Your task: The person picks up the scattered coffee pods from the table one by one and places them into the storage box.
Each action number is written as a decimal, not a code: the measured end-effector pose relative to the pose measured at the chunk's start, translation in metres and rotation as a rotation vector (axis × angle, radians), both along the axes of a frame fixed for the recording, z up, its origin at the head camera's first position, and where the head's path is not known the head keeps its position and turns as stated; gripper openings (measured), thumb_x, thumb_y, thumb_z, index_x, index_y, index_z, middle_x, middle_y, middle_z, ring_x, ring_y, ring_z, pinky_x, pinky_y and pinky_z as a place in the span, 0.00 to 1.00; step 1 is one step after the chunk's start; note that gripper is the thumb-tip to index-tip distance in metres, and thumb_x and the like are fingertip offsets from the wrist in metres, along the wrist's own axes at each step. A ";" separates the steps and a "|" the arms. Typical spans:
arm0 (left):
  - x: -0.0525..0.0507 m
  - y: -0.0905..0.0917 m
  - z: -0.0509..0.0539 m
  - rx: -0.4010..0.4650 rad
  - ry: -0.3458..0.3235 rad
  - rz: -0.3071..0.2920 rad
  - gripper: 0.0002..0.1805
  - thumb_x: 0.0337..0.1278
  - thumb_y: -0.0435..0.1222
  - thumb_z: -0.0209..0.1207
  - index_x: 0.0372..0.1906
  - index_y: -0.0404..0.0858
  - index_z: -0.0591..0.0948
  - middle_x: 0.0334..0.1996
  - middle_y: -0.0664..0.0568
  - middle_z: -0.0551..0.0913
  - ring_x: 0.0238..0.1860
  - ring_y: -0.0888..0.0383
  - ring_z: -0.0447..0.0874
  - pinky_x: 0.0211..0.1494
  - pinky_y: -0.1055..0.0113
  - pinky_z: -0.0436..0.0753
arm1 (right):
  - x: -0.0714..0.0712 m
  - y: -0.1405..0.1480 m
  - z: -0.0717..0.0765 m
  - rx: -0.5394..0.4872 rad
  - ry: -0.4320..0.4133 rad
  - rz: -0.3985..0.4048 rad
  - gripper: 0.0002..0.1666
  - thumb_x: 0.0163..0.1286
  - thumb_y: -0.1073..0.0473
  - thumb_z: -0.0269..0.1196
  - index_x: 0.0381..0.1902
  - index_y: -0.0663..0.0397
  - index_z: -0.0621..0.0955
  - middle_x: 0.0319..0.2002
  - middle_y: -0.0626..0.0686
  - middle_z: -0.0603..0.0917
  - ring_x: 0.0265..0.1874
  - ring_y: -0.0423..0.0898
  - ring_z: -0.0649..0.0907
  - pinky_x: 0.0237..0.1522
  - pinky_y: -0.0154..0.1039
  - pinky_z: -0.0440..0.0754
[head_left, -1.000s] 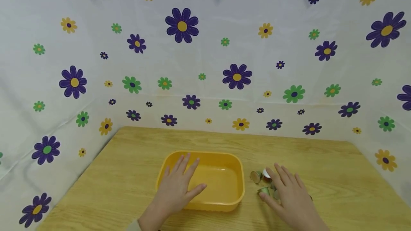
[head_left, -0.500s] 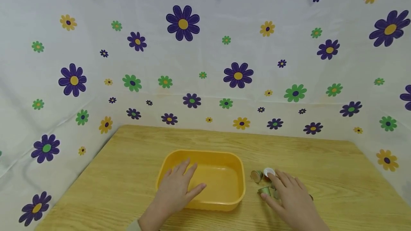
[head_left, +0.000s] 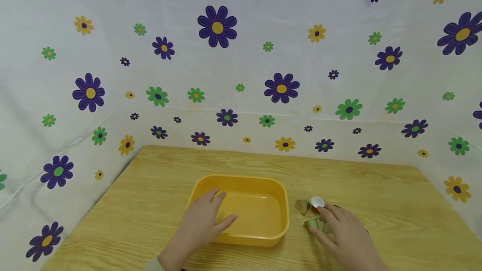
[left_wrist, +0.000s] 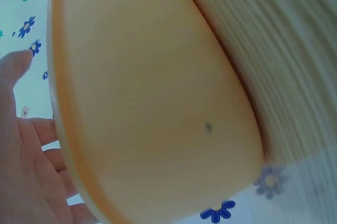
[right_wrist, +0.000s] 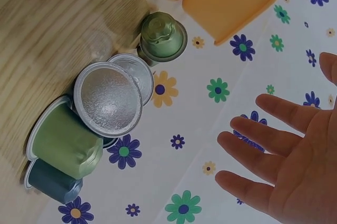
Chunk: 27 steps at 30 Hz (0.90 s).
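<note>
Flowered cloth [head_left: 248, 64] behind wooden table [head_left: 150, 200], yellow bin [head_left: 256, 212] at unclenched left hand [head_left: 199, 220], capsules [right_wrist: 108, 99] half-hidden beneath unclenched right hand [head_left: 344, 233].

L hand [head_left: 199, 221] & R hand [head_left: 346, 235] palm-dn, fingers [right_wrist: 263, 140] apart, thumbs [head_left: 226, 222] pointing inwd.

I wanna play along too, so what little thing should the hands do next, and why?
Maybe the right hand should lower and pinch the light green cup near its thumb. The hand looks open and holds nothing, that cup is close, and I see no cups inside the yellow tub.
</note>
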<state>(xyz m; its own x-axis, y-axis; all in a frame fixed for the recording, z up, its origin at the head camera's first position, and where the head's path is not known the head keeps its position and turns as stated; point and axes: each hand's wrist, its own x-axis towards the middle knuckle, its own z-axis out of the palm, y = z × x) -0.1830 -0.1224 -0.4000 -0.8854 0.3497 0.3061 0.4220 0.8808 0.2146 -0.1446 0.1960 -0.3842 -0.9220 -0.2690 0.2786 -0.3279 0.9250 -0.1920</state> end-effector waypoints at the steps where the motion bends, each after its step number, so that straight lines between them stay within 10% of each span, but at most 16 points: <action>1: 0.000 -0.002 -0.001 0.003 0.004 0.004 0.35 0.52 0.57 0.51 0.54 0.33 0.72 0.54 0.40 0.70 0.53 0.45 0.69 0.52 0.49 0.68 | 0.000 0.000 0.000 0.000 0.000 -0.002 0.34 0.61 0.37 0.52 0.50 0.59 0.76 0.52 0.58 0.74 0.49 0.56 0.73 0.51 0.55 0.66; 14: -0.007 -0.029 -0.001 -0.011 0.072 0.017 0.42 0.47 0.59 0.54 0.57 0.29 0.67 0.58 0.37 0.65 0.57 0.42 0.63 0.52 0.42 0.64 | 0.001 0.006 -0.001 -0.021 0.034 0.014 0.29 0.59 0.42 0.58 0.48 0.59 0.77 0.49 0.58 0.76 0.46 0.56 0.75 0.47 0.55 0.69; 27: -0.009 -0.045 -0.005 -0.018 -0.177 0.005 0.51 0.47 0.62 0.51 0.65 0.28 0.53 0.66 0.37 0.48 0.66 0.44 0.44 0.54 0.34 0.49 | 0.000 0.009 0.000 -0.003 -0.028 -0.018 0.31 0.60 0.39 0.55 0.49 0.59 0.76 0.49 0.62 0.75 0.46 0.60 0.74 0.46 0.57 0.69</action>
<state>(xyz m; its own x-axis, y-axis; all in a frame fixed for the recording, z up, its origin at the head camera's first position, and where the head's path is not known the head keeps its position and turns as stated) -0.1921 -0.1676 -0.4055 -0.9268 0.3489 0.1388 0.3744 0.8874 0.2690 -0.1443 0.2049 -0.3838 -0.9343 -0.2512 0.2531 -0.3053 0.9302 -0.2039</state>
